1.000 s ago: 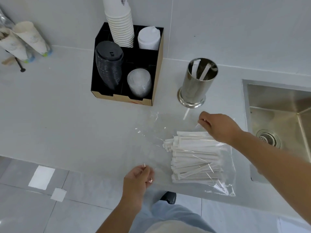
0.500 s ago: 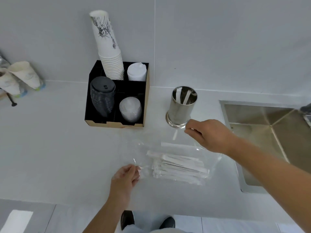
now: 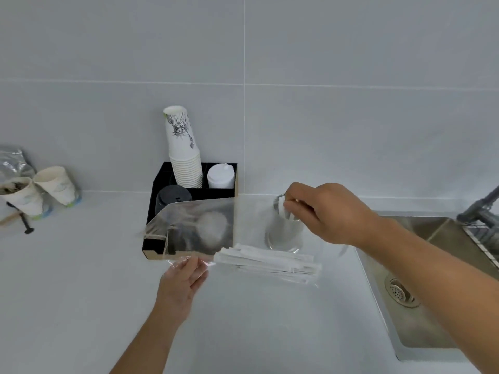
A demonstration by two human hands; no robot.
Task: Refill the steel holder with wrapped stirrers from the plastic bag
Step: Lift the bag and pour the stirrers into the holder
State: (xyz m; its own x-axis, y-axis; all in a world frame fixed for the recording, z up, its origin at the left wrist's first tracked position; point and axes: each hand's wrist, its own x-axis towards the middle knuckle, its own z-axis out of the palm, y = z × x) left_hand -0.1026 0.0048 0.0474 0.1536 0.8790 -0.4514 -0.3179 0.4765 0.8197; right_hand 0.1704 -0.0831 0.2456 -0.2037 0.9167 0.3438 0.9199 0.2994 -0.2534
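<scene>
The clear plastic bag is held up off the white counter, stretched between my two hands. My left hand pinches its lower left edge. My right hand grips its upper right edge, just in front of the rim of the steel holder. The holder shows blurred through the plastic, with a couple of white stirrers inside it. A bundle of wrapped stirrers lies sideways in the bottom of the bag, between my hands.
A black organizer behind the bag holds a tall stack of paper cups, white lids and black lids. A steel sink and faucet are at the right. Paper cups stand at far left.
Both hands have lifted the bag off the counter. My right hand rose to the holder's rim, and the stirrers slid toward the bag's bottom. The view tilted upward.
</scene>
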